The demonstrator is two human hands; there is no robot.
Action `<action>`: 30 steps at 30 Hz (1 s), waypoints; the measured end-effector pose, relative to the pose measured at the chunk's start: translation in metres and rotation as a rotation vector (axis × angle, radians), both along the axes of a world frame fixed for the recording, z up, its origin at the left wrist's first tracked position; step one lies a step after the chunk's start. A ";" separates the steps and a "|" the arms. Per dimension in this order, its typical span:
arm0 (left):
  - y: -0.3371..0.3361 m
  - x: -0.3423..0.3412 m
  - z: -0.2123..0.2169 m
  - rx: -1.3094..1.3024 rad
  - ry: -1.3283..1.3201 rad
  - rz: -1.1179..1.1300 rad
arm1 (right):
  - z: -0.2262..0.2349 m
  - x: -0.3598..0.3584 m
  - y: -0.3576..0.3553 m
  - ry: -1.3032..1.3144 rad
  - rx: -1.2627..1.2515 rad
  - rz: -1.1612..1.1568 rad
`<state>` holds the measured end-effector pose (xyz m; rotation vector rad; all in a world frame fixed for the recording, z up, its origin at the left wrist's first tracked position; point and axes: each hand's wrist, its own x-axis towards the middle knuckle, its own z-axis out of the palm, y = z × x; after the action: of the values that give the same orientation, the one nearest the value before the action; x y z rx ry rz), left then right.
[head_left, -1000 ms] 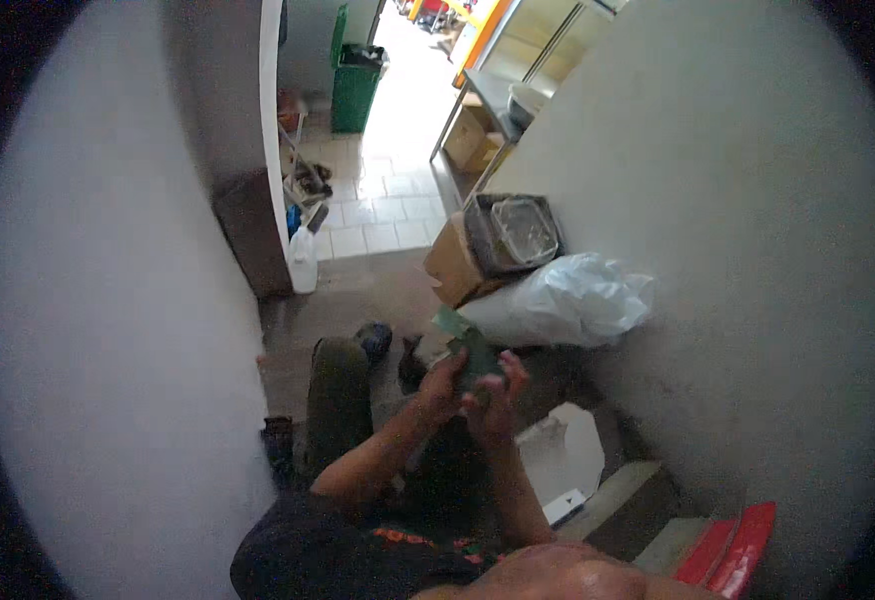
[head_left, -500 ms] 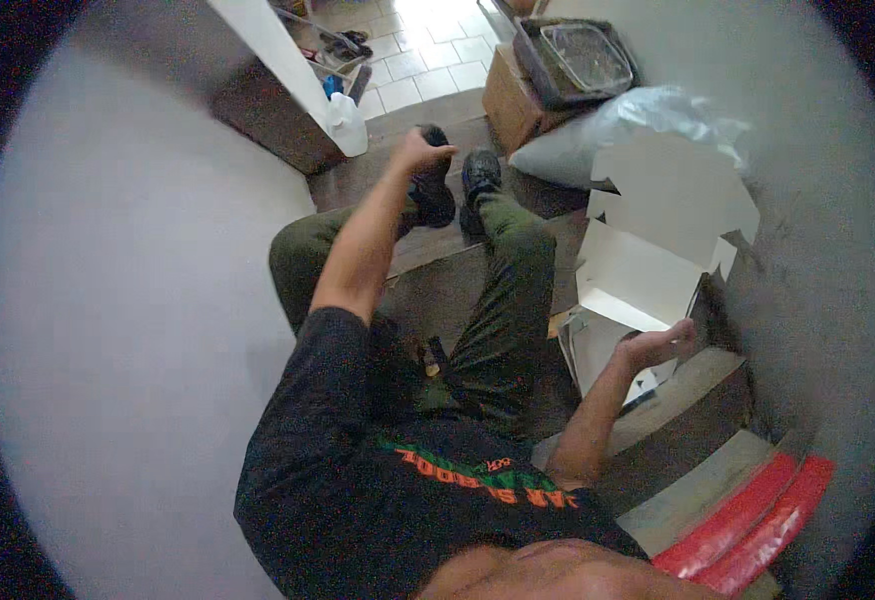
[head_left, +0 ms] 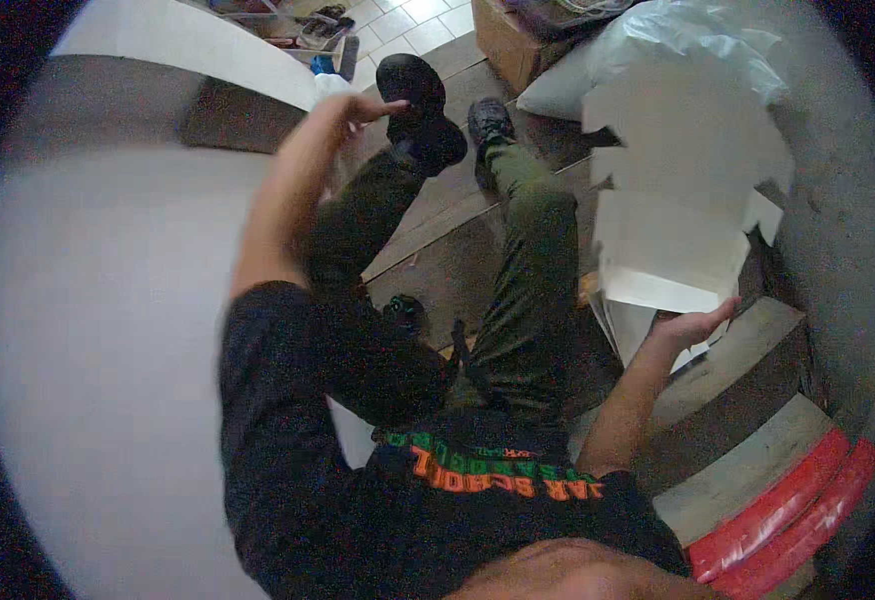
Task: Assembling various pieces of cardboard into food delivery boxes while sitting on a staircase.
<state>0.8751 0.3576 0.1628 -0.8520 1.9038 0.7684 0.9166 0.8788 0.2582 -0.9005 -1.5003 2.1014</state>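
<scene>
I sit on wooden steps with my legs in olive trousers stretched down them. My left hand (head_left: 358, 108) is raised with its fingers spread, the fingertips right at my black left shoe (head_left: 420, 105), which is lifted off the step. My right hand (head_left: 693, 325) lies palm up against the lower edge of an open white cardboard box (head_left: 673, 250) standing beside my right leg, fingers apart. A small dark object with green marks (head_left: 404, 310) lies on the step between my legs.
A white plastic bag (head_left: 673, 35) and a brown carton (head_left: 506, 40) sit at the foot of the steps by the right wall. A red-edged step (head_left: 788, 520) is at lower right. A white wall (head_left: 88, 380) fills the left. Tiled floor (head_left: 413, 20) lies beyond.
A second ago both hands held a small green thing together in front of me. Since then my left hand has gone to the shoe and my right hand to the white box.
</scene>
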 end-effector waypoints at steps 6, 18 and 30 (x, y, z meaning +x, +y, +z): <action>-0.020 0.075 0.100 0.233 0.131 0.244 | 0.025 -0.009 -0.001 0.054 -0.150 0.048; -0.038 0.067 0.047 0.166 0.402 0.395 | 0.014 -0.006 -0.012 0.031 0.072 0.052; -0.048 0.071 -0.001 0.022 0.662 0.362 | -0.003 -0.008 -0.002 -0.086 0.095 0.170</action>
<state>0.9460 0.3100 0.1614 -1.0272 2.3267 1.4250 0.9088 0.8768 0.2556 -0.8657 -1.7615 2.1109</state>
